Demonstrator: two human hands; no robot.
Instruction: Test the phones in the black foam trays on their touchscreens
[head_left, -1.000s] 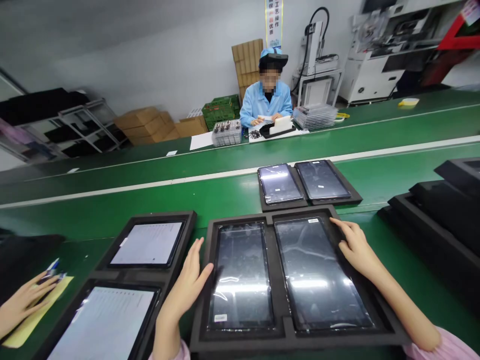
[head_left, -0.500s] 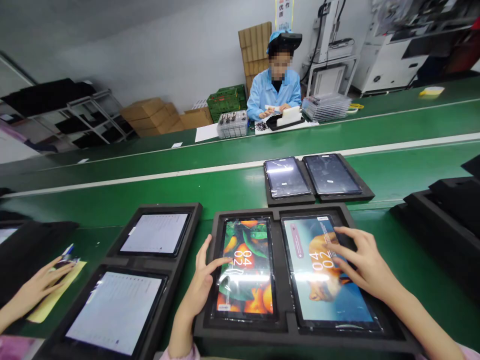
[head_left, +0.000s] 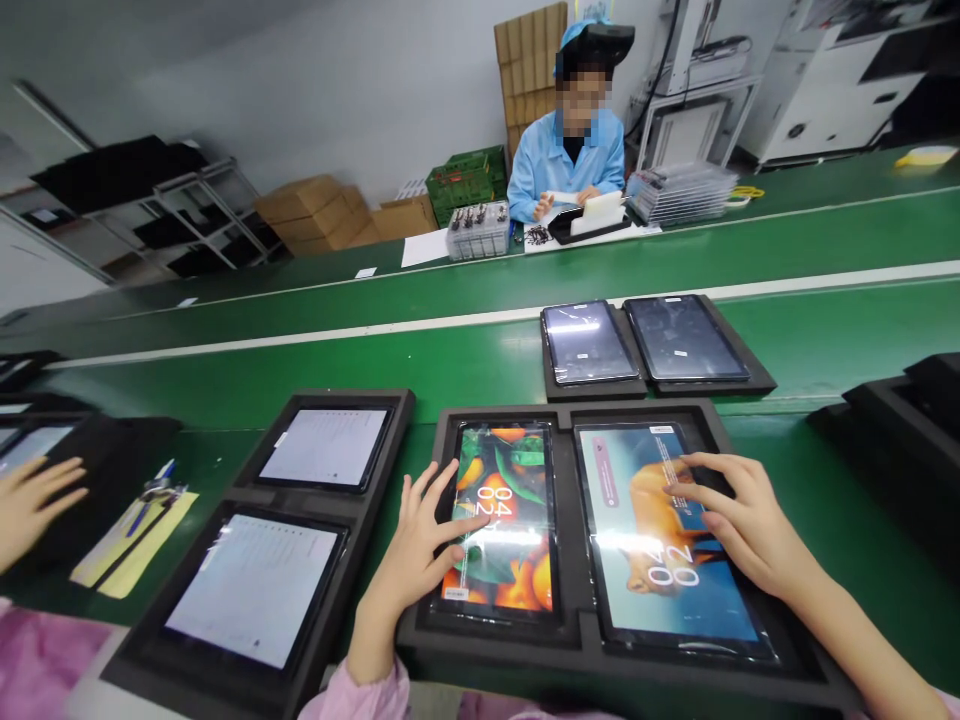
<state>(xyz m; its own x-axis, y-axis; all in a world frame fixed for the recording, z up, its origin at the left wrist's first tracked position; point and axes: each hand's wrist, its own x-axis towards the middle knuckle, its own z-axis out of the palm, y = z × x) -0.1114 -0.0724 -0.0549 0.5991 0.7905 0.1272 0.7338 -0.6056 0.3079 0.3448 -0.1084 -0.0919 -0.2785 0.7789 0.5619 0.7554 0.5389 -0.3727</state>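
Note:
A black foam tray (head_left: 566, 500) holds two lit tablets side by side. On the left tablet (head_left: 517, 570), with oranges and green leaves on its screen, rests my left hand (head_left: 420, 540), fingers spread, its index fingertip near the clock digits. The right tablet (head_left: 622, 600) shows an orange-brown animal on blue. My right hand (head_left: 750, 520) lies over its upper right part, fingers apart, fingertips at the screen. Neither hand grips anything.
Left, another foam tray (head_left: 367, 500) holds two tablets with white screens. Two dark tablets (head_left: 589, 343) lie farther back. A co-worker's hand (head_left: 34, 505) is at far left near a yellow sheet (head_left: 165, 530). A person in blue (head_left: 566, 160) sits opposite. Black trays (head_left: 892, 430) stand right.
The view has shifted, and things sit a little differently in it. My left fingers have spread over the left tablet. The co-worker's hand has moved left off the yellow sheet.

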